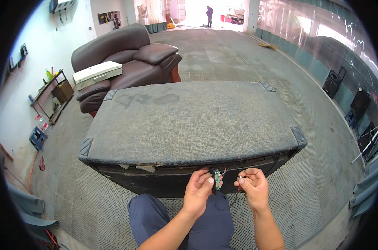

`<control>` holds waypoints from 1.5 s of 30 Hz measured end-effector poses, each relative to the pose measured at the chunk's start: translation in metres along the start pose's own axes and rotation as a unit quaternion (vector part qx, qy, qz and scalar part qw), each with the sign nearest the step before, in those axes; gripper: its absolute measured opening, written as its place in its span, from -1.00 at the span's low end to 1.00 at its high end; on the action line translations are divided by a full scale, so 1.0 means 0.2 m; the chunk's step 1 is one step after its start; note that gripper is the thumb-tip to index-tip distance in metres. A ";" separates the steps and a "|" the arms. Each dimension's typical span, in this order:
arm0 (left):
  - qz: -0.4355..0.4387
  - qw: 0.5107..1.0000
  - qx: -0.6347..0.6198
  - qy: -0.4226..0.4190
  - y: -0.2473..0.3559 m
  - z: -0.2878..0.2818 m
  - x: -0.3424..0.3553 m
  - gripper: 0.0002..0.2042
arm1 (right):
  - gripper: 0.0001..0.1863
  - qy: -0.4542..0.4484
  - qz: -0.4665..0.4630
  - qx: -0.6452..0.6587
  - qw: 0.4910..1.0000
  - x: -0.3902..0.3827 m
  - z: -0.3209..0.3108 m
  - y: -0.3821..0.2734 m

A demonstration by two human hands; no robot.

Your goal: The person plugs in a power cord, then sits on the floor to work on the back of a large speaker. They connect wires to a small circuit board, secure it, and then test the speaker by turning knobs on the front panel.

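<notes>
While the left hand [198,188] holds the small green board [217,181] by its side, at the near edge of the big box [189,121], the right hand [255,187] pinches a tiny part [240,177], too small to name. To do this well, hold the board steady, pinch lightly, and do not tug the thin wires [224,171] beside it.

Module [216,180]: green circuit board [217,179] on black backing [212,174], upright in the left hand [197,189], wires [223,171] at its upper right. Small pale-tipped piece [240,178] (too small to identify) pinched in the right hand [255,189], apart from module.
</notes>
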State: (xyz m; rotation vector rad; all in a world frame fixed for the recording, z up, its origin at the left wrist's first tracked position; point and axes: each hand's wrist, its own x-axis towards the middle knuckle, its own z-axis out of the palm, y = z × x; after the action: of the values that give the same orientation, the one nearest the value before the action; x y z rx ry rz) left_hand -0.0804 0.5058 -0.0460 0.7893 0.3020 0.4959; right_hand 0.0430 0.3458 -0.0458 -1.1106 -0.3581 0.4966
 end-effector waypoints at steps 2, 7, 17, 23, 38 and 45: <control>0.008 1.000 0.028 -0.001 0.00 0.01 0.00 -0.47 | -0.55 -0.013 -0.003 0.001 1.000 0.00 0.01 0.00; 0.065 0.992 0.097 -0.039 0.00 0.02 -0.02 -0.45 | -0.55 -0.034 -0.051 0.021 0.998 -0.02 0.07 0.02; 0.129 0.948 0.283 -0.073 0.05 0.00 0.01 -0.74 | -0.49 -0.124 -0.270 -0.277 0.914 -0.03 0.16 -0.02; 0.094 0.959 0.258 -0.068 0.05 0.01 0.00 -0.78 | -0.37 -0.112 -0.402 -0.405 0.814 0.00 0.20 -0.04; 0.010 0.994 0.087 -0.067 0.04 -0.04 0.02 -0.81 | -0.88 -0.098 -0.280 -0.369 0.881 0.02 0.19 -0.05; 0.041 0.989 0.120 -0.074 0.04 -0.03 0.01 -0.69 | -0.90 -0.080 -0.245 -0.342 0.904 0.01 0.23 -0.08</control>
State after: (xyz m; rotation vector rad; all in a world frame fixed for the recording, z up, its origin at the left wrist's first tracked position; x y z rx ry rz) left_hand -0.0844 0.5149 -0.0441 1.0714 0.1933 0.4798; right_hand 0.0232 0.3762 -0.0118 -1.5910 -0.9810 -0.0076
